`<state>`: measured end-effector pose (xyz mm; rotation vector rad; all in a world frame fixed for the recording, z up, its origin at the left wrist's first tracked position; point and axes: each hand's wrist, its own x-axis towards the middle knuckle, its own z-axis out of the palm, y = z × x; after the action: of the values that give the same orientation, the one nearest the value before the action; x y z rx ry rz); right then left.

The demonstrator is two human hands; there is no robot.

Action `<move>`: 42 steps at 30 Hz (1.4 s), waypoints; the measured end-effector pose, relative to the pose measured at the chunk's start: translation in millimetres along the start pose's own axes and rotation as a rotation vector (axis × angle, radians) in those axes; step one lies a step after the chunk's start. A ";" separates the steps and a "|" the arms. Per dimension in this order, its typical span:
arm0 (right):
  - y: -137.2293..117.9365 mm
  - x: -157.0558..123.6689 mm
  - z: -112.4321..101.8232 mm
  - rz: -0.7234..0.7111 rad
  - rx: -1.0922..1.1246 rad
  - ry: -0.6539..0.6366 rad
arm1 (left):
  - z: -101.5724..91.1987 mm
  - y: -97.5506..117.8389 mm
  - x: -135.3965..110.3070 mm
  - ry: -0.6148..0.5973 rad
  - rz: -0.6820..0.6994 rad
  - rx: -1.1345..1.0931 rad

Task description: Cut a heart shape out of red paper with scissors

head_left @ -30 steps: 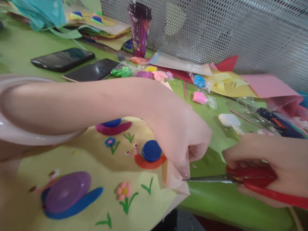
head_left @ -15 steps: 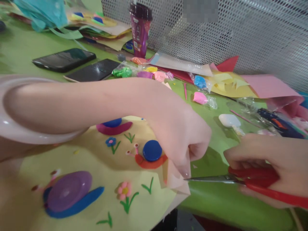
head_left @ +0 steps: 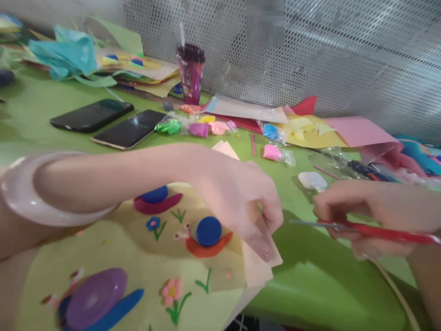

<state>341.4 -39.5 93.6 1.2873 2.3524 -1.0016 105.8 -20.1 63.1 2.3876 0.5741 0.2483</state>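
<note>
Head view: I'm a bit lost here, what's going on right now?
The person's left hand is on pale pink paper at the right side of a yellow sheet decorated with snail shapes and flower shapes. The right hand holds red-handled scissors, the blades pointing toward the left hand but apart from the paper. Beyond them, two phones, small wrapped lumps and a purple cup stand or lie on the green tabletop.
</note>
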 end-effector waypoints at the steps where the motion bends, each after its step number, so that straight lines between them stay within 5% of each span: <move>1: -0.7 2.9 0.2 -0.006 0.090 0.021 | -1.3 0.0 -0.2 -0.096 0.081 0.014; 3: -0.2 10.0 1.6 0.008 0.246 0.104 | -1.4 -1.6 -0.2 -0.172 0.152 0.025; 5: 2.4 17.8 3.2 0.042 0.348 0.231 | 0.8 -4.6 0.8 -0.089 0.111 0.013; 12: 15.5 37.6 9.2 -0.032 0.652 0.610 | 7.5 -16.3 6.4 0.103 -0.200 0.012; 16: 16.3 47.6 18.7 -0.144 0.748 0.775 | -5.9 -24.5 6.7 0.215 -0.316 0.039; 19: 11.7 56.8 31.5 -0.047 0.845 0.873 | -21.0 -36.7 6.3 0.344 -0.308 0.104; 26: -4.8 71.8 57.3 0.095 0.942 0.776 | -36.2 -58.7 7.8 0.581 -0.261 0.003; 42: -17.4 80.3 81.1 0.022 1.184 0.830 | -26.3 -33.9 11.7 0.664 -0.166 0.087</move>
<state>275.1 -51.1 -0.2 2.4853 2.1305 -2.4001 96.4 23.3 61.6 2.2949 1.0928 0.9744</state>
